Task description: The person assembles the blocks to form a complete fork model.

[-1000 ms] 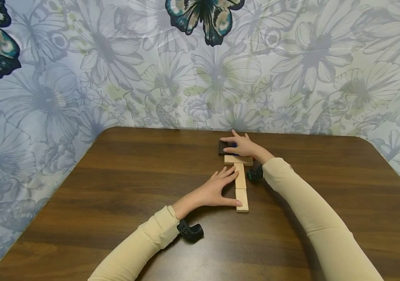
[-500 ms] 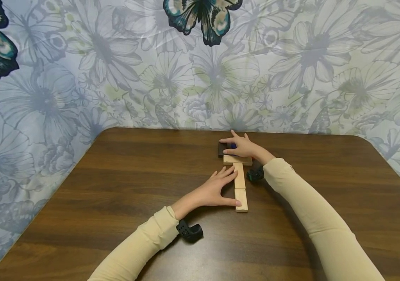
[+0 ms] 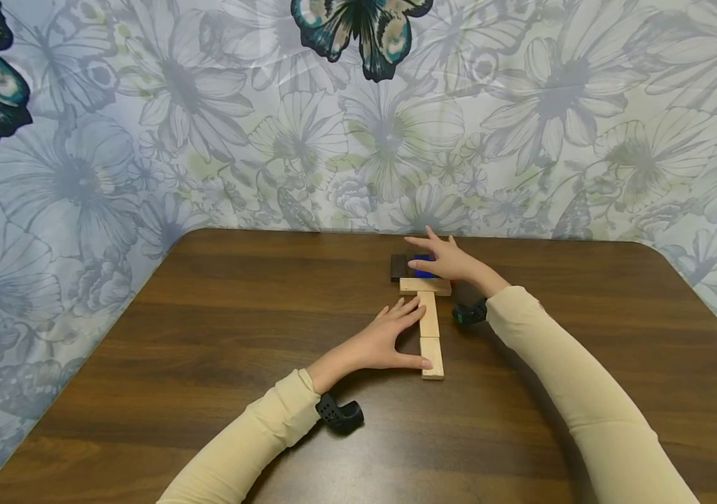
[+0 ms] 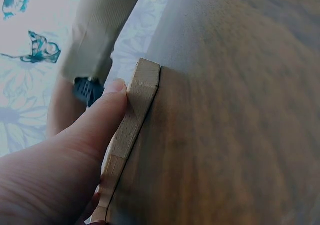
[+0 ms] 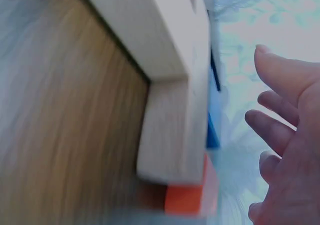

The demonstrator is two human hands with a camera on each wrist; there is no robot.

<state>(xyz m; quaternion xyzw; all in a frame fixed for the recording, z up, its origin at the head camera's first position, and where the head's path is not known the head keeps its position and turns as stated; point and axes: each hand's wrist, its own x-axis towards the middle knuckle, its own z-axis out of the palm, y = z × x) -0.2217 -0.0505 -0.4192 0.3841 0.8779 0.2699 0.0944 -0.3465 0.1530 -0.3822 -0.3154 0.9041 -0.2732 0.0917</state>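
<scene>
Two pale wooden blocks, a near one (image 3: 434, 353) and a farther one (image 3: 429, 318), lie end to end in a line on the table. My left hand (image 3: 374, 343) spreads beside them; its thumb rests on the near block and its fingertips touch the farther one. Another wooden block (image 3: 424, 286) lies crosswise at the far end, forming a T. Behind this lie a dark block (image 3: 399, 267) and a blue block (image 3: 423, 271). Just over the blue one hovers my right hand (image 3: 449, 262), fingers extended and holding nothing. An orange-red block (image 5: 185, 199) shows in the right wrist view, partly hidden.
The brown wooden table (image 3: 207, 315) ends at the back against a floral wall covering (image 3: 358, 154) with butterflies. Black wrist devices, one on the left (image 3: 341, 414) and one on the right (image 3: 469, 312), hang under the forearms close to the tabletop.
My right hand has lifted off the dark and blue blocks and shifted slightly right and back, uncovering more of them. The left hand stays in place; the wooden blocks keep their arrangement.
</scene>
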